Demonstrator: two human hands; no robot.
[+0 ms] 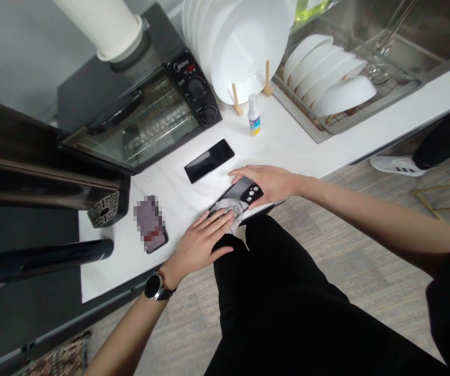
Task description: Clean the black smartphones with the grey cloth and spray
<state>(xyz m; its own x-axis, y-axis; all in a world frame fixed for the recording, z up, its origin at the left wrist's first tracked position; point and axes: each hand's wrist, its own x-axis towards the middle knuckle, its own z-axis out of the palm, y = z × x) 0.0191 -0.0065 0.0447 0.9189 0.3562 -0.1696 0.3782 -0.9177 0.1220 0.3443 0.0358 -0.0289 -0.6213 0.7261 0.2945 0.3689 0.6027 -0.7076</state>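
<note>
A dark grey smartphone lies back up at the counter's front edge, its round camera lenses facing me. My right hand grips the lens end, thumb and fingers on opposite sides. Over the phone's other end is a crumpled grey cloth. My left hand, with a watch on the wrist, rests flat on this cloth, fingers stretched and thumb apart. Behind them lies a black phone, screen up. Another phone, partly blurred out, is left of my left hand. A small spray bottle stands farther back.
A black toaster oven stands at the back left, near a dark appliance. White plates stand in a wooden rack. Bowls sit in the sink. A person's shoe is on the floor at right.
</note>
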